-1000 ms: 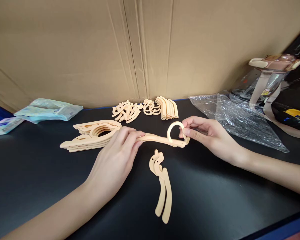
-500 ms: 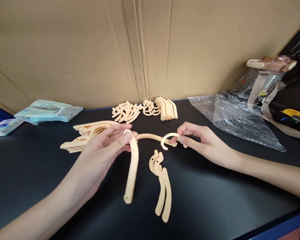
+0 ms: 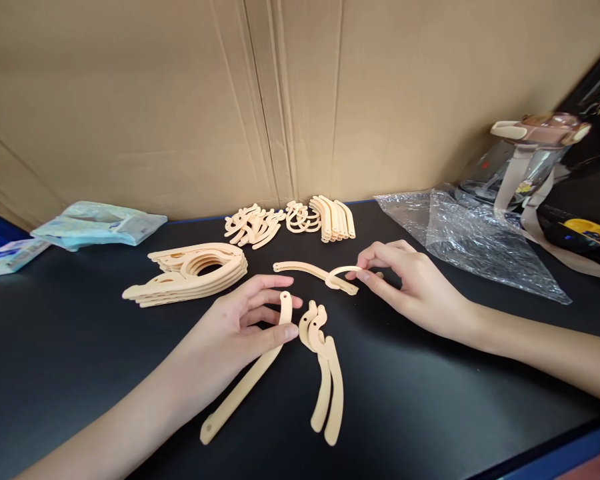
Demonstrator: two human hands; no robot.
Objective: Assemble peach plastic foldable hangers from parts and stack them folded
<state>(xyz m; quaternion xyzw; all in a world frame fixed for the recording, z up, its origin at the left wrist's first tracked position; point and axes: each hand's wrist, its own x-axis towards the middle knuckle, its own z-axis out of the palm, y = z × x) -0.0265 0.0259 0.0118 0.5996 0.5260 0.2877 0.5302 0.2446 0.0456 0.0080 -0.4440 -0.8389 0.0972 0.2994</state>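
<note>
- Right hand [image 3: 415,283] is pinching the hook [image 3: 339,270], which is overlapping the bar [image 3: 311,269]'s right end; bar's lying left-right.
- Left hand [image 3: 237,328] is sitting fingers spread round the strip [image 3: 250,381], slanting near-left; can't tell if it's gripping.

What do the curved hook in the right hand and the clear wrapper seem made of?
Curved hook: probably satin beige plastic, as its colour is even with no grain visible. Clear wrapper: likely thin, glossy plastic film; it is see-through, wrinkled and glinting.
</note>
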